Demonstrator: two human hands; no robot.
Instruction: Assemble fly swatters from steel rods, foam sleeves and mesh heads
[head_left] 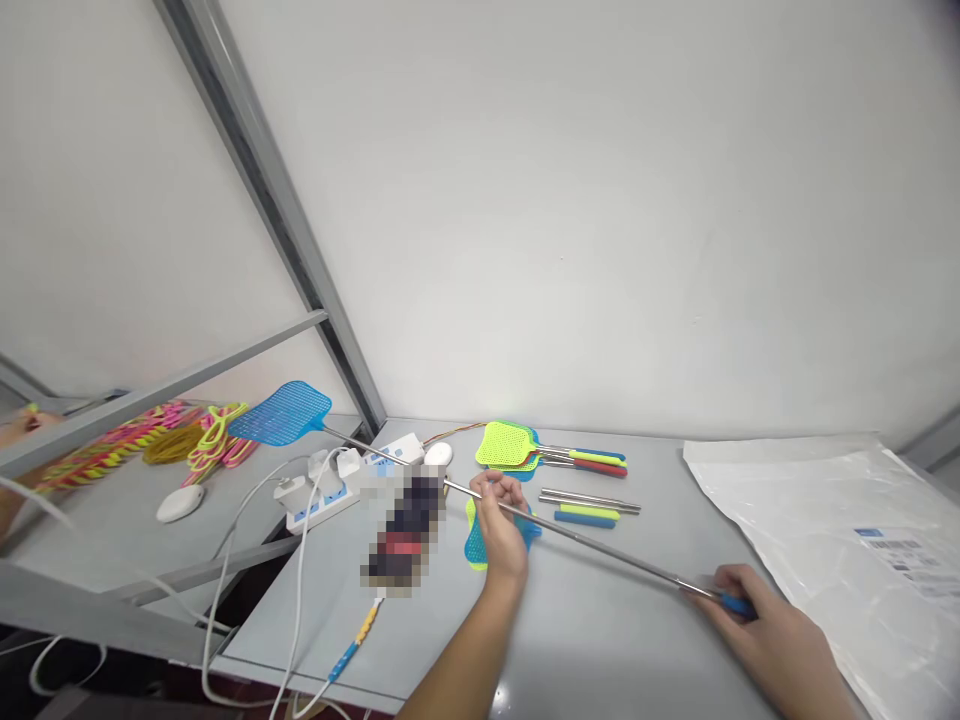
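Note:
A blue fly swatter (289,413) with a long, drawn-out metal rod stretches slantwise across the view, its mesh head raised at the left. My left hand (501,530) is closed with its fingers curled about the middle of the rod. At the other end, my right hand (772,640) grips the blue handle, which is partly hidden by the fingers. Under my left hand lie blue and yellow-green swatter heads (477,545), partly covered. Behind it rests a stack of small fly swatters (506,445). Beside them are loose metal rods (589,500) and loose handles (585,518).
A white plastic mailer bag (832,500) covers the table's right side. Left of my hands are a blurred-out phone (405,535), a power strip (322,510) with plugs, and white cables (300,600). Past a metal frame (292,230), another person's hand (26,425) shows near coloured cords (217,440).

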